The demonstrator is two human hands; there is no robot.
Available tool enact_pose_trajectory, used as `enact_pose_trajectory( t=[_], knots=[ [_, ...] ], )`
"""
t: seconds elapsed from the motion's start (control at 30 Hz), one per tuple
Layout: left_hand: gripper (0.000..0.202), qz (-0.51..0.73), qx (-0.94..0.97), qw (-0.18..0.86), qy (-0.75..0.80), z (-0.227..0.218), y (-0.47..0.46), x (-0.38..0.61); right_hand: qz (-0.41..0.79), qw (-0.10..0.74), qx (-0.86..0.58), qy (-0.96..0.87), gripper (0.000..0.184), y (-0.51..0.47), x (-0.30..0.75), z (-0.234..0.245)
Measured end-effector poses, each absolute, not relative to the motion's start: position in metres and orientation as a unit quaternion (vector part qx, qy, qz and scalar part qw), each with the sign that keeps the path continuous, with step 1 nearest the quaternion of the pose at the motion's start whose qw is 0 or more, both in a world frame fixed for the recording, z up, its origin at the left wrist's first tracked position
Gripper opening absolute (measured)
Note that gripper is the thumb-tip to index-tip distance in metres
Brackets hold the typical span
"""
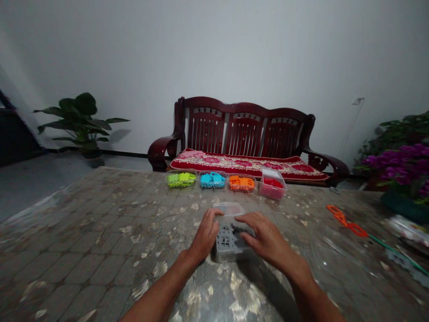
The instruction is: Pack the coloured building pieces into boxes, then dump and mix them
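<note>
**Grey pieces in a clear box, between two hands**

Light-grey openwork plastic pieces (224, 239) lie in the left part of a clear rectangular plastic box (231, 257), low on the counter (110, 250). Their window-like cutouts sit one behind the other, so the run goes near to far. A small dark-grey plastic piece (236, 229) lies just right of them, crosswise, its right end toward the right hand (266, 235).

Right hand is the nearer to the dark piece: it comes in from the right, thumb and forefinger parted, piece to their left. Contact hidden; cannot tell whether it grips. Left hand (205, 235) is nearer the openwork pieces, set along the box's left wall, fingers bent at the rim; firm hold or mere rest, cannot tell. Box's own long axis unclear, right side covered by the hand.

Beyond the box, a row of clear plastic tubs, left to right: lime-green pieces (182, 180), sky-blue pieces (212, 180), orange pieces (241, 182), red pieces (273, 183). Far right, well apart: an orange openwork plastic chain (345, 221).
</note>
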State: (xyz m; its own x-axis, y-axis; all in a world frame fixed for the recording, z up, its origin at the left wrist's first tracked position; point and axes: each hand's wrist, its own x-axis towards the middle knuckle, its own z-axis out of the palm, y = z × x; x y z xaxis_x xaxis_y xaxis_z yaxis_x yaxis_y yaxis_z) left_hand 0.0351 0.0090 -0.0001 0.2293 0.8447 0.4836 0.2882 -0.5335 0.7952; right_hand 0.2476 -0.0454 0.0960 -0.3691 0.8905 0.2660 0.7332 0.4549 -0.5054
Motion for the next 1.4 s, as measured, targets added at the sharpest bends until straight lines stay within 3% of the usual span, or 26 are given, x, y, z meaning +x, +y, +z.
enact_pose_trajectory(
  t=[0.17, 0.37, 0.73, 0.93, 1.23, 1.4],
  knots=[
    [0.025, 0.483, 0.732, 0.287, 0.385, 0.0, 0.01, 0.035, 0.092, 0.236, -0.602, -0.758, 0.038, -0.032, 0.279, 0.091],
    [0.026, 0.486, 0.735, 0.28, 0.381, 0.001, 0.009, 0.036, 0.088, 0.111, -0.717, -0.683, 0.059, -0.021, 0.309, 0.078],
    [0.025, 0.485, 0.734, 0.278, 0.386, 0.002, 0.009, 0.035, 0.071, 0.084, -0.719, -0.686, 0.065, -0.021, 0.299, 0.075],
    [0.025, 0.483, 0.735, 0.281, 0.385, -0.002, 0.01, 0.036, 0.074, 0.047, -0.705, -0.704, 0.053, -0.019, 0.296, 0.072],
    [0.024, 0.483, 0.736, 0.281, 0.382, -0.001, 0.01, 0.035, 0.121, 0.215, -0.65, -0.719, 0.057, -0.028, 0.297, 0.085],
    [0.025, 0.481, 0.733, 0.281, 0.39, 0.003, 0.008, 0.036, 0.192, 0.237, -0.581, -0.754, 0.063, -0.031, 0.274, 0.089]
  ],
)
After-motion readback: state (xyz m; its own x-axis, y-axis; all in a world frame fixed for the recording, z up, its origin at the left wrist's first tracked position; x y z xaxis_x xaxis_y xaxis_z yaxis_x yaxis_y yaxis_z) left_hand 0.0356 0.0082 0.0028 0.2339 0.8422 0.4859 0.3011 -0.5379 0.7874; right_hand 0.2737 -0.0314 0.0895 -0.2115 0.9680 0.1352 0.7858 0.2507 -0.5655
